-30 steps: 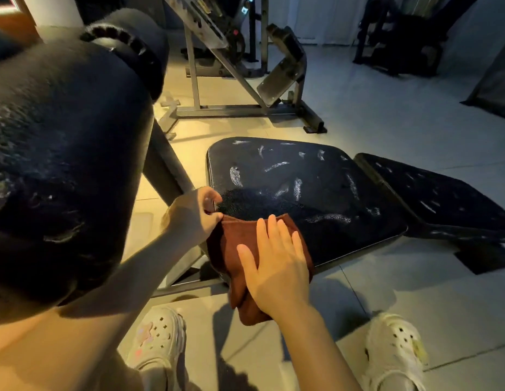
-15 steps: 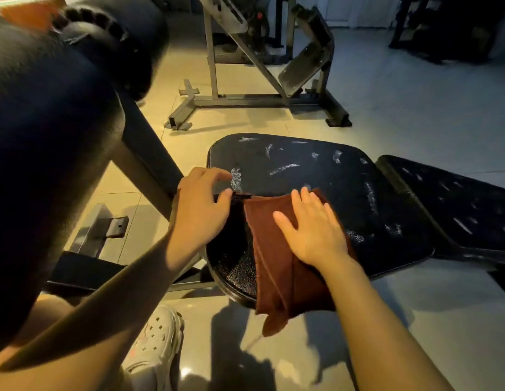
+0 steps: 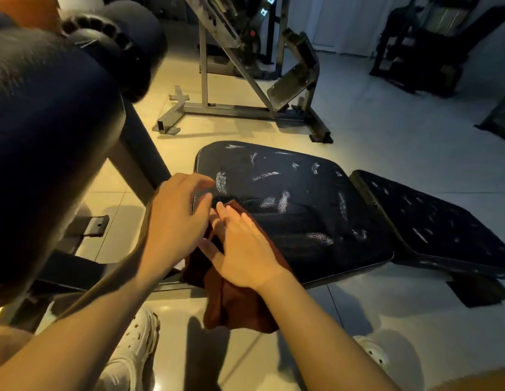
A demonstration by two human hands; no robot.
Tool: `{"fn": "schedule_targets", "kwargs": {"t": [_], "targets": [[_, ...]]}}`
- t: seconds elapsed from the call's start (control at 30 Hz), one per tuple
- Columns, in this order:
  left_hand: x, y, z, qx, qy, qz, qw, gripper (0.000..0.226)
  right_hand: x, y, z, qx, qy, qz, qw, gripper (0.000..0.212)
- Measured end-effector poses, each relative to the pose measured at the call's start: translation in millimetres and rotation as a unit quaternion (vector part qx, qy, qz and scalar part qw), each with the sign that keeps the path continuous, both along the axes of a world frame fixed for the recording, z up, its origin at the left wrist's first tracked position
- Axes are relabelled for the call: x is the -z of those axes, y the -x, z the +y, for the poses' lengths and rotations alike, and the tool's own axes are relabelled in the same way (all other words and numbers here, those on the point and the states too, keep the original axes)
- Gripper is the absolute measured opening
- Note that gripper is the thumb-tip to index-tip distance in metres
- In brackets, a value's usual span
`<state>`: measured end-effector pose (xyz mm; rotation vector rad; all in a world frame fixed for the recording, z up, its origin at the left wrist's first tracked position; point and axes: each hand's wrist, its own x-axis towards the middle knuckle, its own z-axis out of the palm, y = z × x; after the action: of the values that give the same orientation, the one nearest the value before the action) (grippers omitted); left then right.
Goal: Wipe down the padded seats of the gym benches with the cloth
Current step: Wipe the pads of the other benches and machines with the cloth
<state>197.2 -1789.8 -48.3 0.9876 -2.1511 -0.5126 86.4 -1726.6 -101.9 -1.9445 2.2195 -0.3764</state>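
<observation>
A: Head view. Cloth position?
B: Dark red cloth [image 3: 234,303] lies on the near left corner of the black padded seat [image 3: 291,210], its lower part hanging over the edge toward the floor [image 3: 386,136].
A: Right hand?
B: Right hand [image 3: 243,249] lies flat on the cloth, fingers straight.
A: Left hand?
B: Left hand [image 3: 175,221] sits at the seat's left edge, fingers curled; whether it pinches the cloth, cannot tell. Second pad [image 3: 432,224] adjoins on the right.

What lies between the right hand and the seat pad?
The brown cloth lies under the flat right hand, on the seat pad; head view.
</observation>
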Motion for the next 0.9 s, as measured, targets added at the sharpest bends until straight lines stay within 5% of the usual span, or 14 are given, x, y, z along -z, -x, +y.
{"fn": "schedule_targets", "kwargs": {"t": [0.23,0.47,0.77,0.9], "targets": [[21.1,12.2,4.1,-0.004,0.024,-0.052,0.998,0.022,6.5,83.6,-4.3,0.046,-0.011,0.005,0.999,0.067],[56.5,38.4,1.9,-0.033,0.052,-0.131,0.989,0.047,13.0,203.5,32.5,0.179,-0.067,0.027,0.981,0.068],[65.9,42.0,-5.7,-0.039,0.005,-0.042,0.998,0.054,25.1,241.1,55.3,0.309,-0.067,0.020,0.949,0.070],[64.3,42.2,-6.5,-0.038,0.016,0.013,0.999,0.041,17.9,200.7,47.0,0.243,-0.066,0.039,0.967,0.069]]}}
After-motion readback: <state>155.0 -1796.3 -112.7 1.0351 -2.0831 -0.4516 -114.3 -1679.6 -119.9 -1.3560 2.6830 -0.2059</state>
